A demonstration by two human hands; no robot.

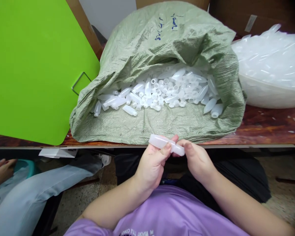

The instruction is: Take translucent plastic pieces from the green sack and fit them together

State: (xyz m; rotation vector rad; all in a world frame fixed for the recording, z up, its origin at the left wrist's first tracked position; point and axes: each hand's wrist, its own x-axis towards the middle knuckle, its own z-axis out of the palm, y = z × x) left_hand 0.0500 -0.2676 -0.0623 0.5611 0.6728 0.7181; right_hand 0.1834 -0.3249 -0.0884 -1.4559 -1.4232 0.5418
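Observation:
In front of my waist, at the table's edge, I have a translucent white plastic tube (159,141) between both hands. My left hand (151,164) is closed round its middle, with the thumb pressed on top. A step shows beside that thumb; whether this is one piece or two I cannot tell. My right hand (199,160) has its thumb and fingers closed at the tube's right end, and its fingertips are partly hidden. Just beyond lies an open green woven sack (147,126), with many similar small white plastic tubes (159,91) spilling at its mouth.
On the right stands a large clear bag (267,88) full of white plastic pieces on the red-brown table (267,123). A bright green board (34,72) with a wire handle (80,82) is at left. Below it, another person's hand (1,172) is by a teal basin (32,167).

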